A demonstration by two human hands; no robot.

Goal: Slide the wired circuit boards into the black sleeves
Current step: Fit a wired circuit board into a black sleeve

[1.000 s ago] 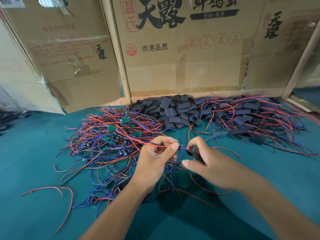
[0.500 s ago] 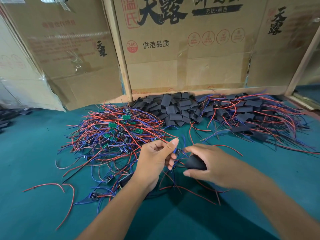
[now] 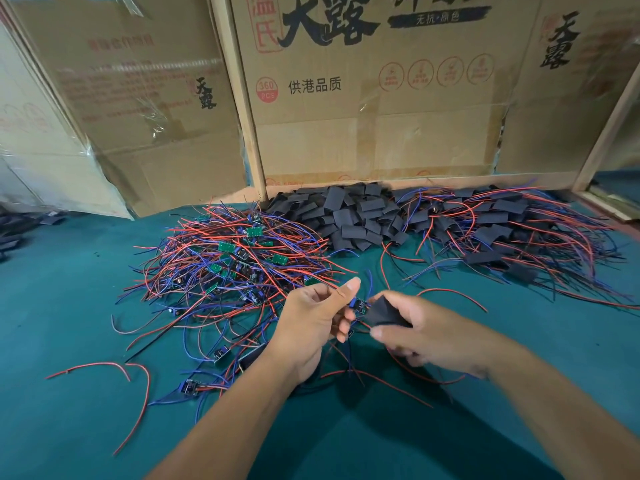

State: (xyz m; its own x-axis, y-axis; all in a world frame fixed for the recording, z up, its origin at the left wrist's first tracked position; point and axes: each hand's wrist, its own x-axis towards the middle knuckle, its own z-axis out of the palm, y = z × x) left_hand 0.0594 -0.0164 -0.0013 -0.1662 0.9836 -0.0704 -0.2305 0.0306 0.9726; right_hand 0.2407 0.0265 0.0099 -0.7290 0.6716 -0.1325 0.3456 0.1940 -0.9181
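Note:
My left hand (image 3: pixel 313 318) pinches a small wired circuit board (image 3: pixel 360 305) between thumb and fingers. My right hand (image 3: pixel 420 332) grips a black sleeve (image 3: pixel 384 311) whose open end sits right at the board's tip; red and blue wires trail down beneath both hands. A tangle of unsleeved green boards with red and blue wires (image 3: pixel 235 261) lies to the left. Empty black sleeves (image 3: pixel 349 214) are heaped at the back centre. Sleeved boards with wires (image 3: pixel 512 230) are piled at the back right.
Cardboard boxes (image 3: pixel 363 98) stand as a wall along the back of the green table (image 3: pixel 69 306). Loose red wires (image 3: pixel 114 370) and a few single boards (image 3: pixel 221 353) lie near the front left. Dark items sit at the far left edge (image 3: pixel 10 237).
My right hand has turned the sleeve and raised it toward the board, so its opening now meets the board's tip. My left hand has shifted the board slightly right and lower.

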